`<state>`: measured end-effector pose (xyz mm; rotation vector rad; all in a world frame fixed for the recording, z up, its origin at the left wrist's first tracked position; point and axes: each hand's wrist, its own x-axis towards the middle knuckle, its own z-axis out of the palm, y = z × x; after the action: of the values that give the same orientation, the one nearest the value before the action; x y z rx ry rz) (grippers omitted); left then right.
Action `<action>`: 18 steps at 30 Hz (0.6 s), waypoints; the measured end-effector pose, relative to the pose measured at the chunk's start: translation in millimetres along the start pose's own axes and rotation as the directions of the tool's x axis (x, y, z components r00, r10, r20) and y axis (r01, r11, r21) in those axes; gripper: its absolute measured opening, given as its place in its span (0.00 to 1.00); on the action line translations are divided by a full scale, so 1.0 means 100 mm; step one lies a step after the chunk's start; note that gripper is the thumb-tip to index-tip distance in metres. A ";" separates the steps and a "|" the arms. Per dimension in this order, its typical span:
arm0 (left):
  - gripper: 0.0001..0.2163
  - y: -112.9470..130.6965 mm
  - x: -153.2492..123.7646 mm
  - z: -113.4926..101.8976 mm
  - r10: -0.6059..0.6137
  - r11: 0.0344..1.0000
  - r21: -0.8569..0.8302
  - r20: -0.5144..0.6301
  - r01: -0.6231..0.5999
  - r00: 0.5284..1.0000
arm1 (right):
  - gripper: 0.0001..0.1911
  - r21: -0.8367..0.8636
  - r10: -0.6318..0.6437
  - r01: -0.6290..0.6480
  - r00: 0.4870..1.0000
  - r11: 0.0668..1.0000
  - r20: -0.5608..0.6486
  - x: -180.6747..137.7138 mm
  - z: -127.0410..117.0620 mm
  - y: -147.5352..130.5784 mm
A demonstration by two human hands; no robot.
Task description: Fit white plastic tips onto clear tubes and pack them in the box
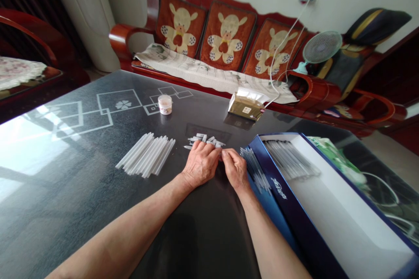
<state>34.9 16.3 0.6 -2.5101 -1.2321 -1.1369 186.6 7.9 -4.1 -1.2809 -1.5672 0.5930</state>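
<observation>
My left hand [202,163] rests low over the table with its fingers curled closed. Close beside it, my right hand [235,169] pinches with thumb and forefinger near the left fingertips. Whatever sits between the fingers is too small or hidden to name. Just beyond my left hand lies a little heap of short grey-white pieces [209,139], partly covered by the knuckles. To the left is a pile of frosted, translucent pen barrels [145,156]. Thin pen refills [255,169] lie right of my right hand, against a blue box.
The long blue box [340,209], white inside, holds more thin refills [290,158] at its far end. A small round tub [165,104] and a tissue box [246,108] stand farther back on the dark table [81,174]. A green packet [340,157] lies behind the box.
</observation>
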 end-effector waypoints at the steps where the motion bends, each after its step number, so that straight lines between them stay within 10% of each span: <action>1: 0.12 0.00 0.00 0.00 -0.013 1.000 -0.018 -0.055 0.012 0.998 | 0.18 0.021 0.053 -0.053 0.998 0.998 -0.031 0.00 -0.01 0.02; 6: 0.11 -0.01 0.00 0.02 -0.357 0.908 -0.293 -0.173 0.299 0.918 | 0.23 0.157 0.234 -0.208 0.957 0.965 -0.172 0.01 -0.04 0.08; 10: 0.15 -0.06 0.03 0.04 -0.683 0.551 -0.632 0.034 0.545 0.730 | 0.17 0.113 0.033 -0.031 0.999 0.993 -0.015 -0.01 -0.03 -0.01; 14: 0.16 -0.11 0.08 0.04 -0.762 0.113 -0.849 0.260 0.516 0.594 | 0.12 -0.003 -0.139 0.139 0.990 0.990 -0.010 -0.02 0.00 -0.03; 18: 0.13 -0.13 0.09 0.03 -0.778 0.010 -0.879 0.293 0.476 0.556 | 0.17 -0.220 -0.192 0.193 0.981 0.956 0.028 0.00 0.06 0.07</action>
<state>30.6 32.4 2.0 -1.8597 -2.2045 -3.0969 184.5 11.5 -11.9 -1.2699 -1.7784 0.3048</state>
